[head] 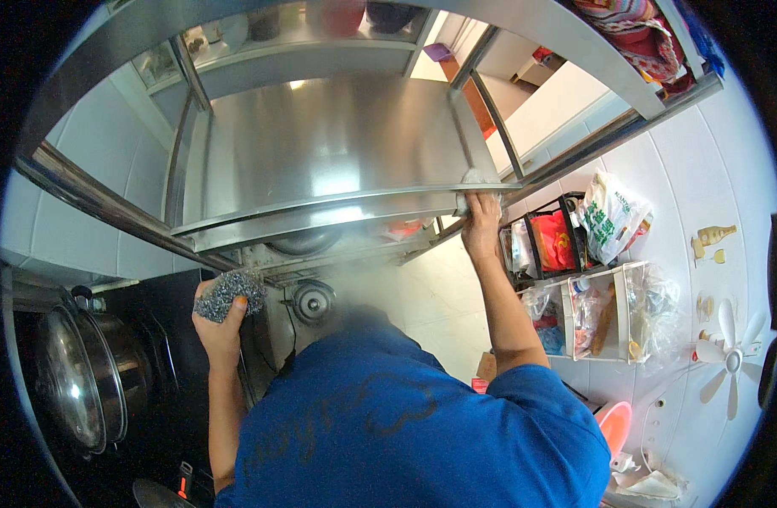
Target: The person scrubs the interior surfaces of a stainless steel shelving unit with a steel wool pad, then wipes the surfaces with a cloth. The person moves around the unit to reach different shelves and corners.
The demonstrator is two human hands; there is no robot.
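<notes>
My left hand (218, 327) grips a grey steel-wool scouring pad (231, 296), raised at the left beside the shelf rack. My right hand (481, 230) is at the front right corner of a stainless-steel shelf (325, 140). Its fingers press a whitish wet-looking cloth (473, 176) around the shelf's edge. Part of the cloth shows above the lip and part below it, and the fingers partly cover it. The shelf's brushed surface shines with reflected light.
Metal rack posts (179, 76) frame the shelf. Left stands a lidded steel pot (86, 374) on a dark surface. A round burner-like device (313, 303) sits below. At right are a black basket (547, 235), a white organizer (598, 317) and a fan (733, 362).
</notes>
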